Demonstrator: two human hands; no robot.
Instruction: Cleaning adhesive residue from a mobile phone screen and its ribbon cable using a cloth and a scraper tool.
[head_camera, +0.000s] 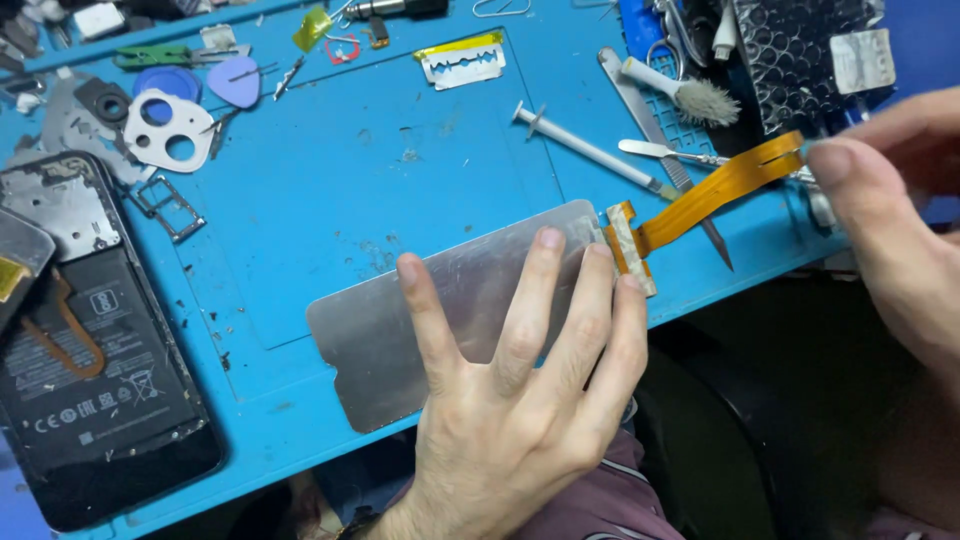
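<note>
The left hand (510, 390) lies flat, fingers spread, pressing the screen panel (440, 320) onto the blue mat (330, 190). At three o'clock from the panel, the right hand (900, 220) pinches the end of the orange flex cable (710, 195). An opened phone (90, 350) lies at nine o'clock, a syringe (590, 150) at twelve.
</note>
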